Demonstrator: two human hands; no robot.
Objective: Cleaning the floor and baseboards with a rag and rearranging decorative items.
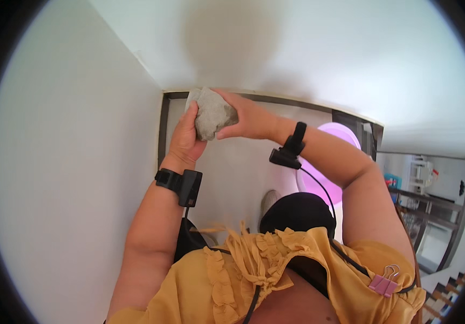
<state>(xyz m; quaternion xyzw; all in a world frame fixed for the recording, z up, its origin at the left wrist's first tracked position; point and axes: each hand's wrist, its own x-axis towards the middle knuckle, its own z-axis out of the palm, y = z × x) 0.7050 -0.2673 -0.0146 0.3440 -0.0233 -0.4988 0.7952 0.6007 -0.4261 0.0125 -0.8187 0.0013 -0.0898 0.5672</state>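
Observation:
A bunched grey cloth (213,115) is held up in front of me, above the floor in the corner. My left hand (186,131) grips its left side, with the thumb pointing up along it. My right hand (250,115) curves around the right side, thumb low and fingers over the top edge. A darker patch, perhaps damp, shows on the cloth near my right palm. Behind its upper left edge a paler flap sticks out; whether it belongs to the same cloth I cannot tell. Most of my right fingers are hidden behind the cloth.
White walls (70,133) meet in the corner, with a dark skirting strip (162,133) along the light floor (232,170). A pink-purple plastic basin (317,182) stands on the floor beneath my right forearm. Corded black devices (190,188) are strapped to both wrists. A doorway (430,206) lies far right.

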